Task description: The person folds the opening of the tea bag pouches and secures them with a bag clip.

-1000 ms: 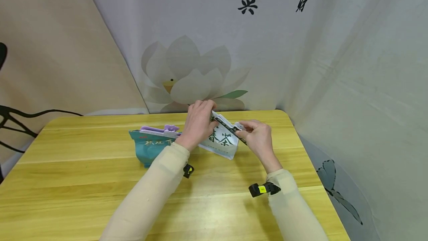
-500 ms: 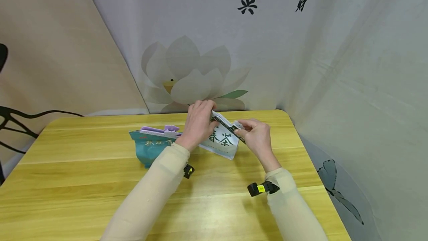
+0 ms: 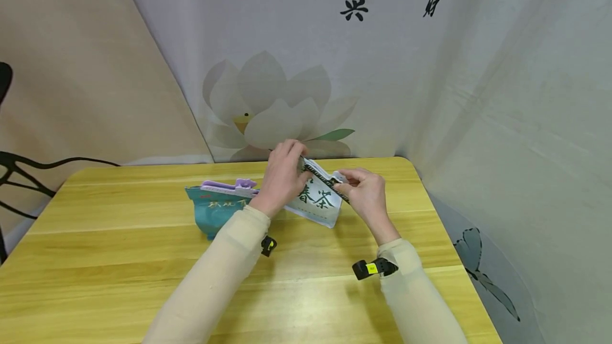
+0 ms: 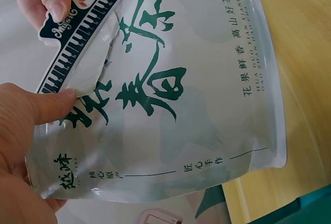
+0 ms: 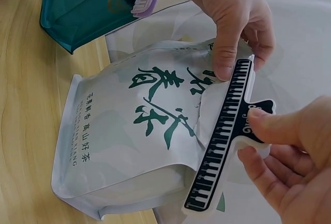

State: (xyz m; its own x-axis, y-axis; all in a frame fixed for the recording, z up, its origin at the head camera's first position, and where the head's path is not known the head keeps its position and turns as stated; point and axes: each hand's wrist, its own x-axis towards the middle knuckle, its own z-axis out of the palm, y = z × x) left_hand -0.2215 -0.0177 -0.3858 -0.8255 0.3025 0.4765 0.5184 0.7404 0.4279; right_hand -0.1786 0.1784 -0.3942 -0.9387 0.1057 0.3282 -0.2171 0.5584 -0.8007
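Note:
A white tea bag [image 3: 316,201] with green lettering stands tilted on the table, its top folded over. My left hand [image 3: 283,178] grips the folded top at one end, the thumb [image 4: 51,104] pressing on the front. My right hand [image 3: 367,194] pinches the black handle of a piano-key bag clip [image 5: 220,138] between thumb and fingers. That clip lies along the fold, its far end close to my left thumb. Whether its jaws clamp the bag along the whole length, I cannot tell.
To the left stands a teal bag [image 3: 217,214] with a purple clip [image 3: 229,188] across its top, partly behind my left forearm. The wooden table [image 3: 119,259] ends at a printed curtain [image 3: 287,25] just behind the bags.
My right hand has shifted very slightly left with the clip, toward my left hand. The left hand has risen a little. Both keep their hold, and the teal bag stays put.

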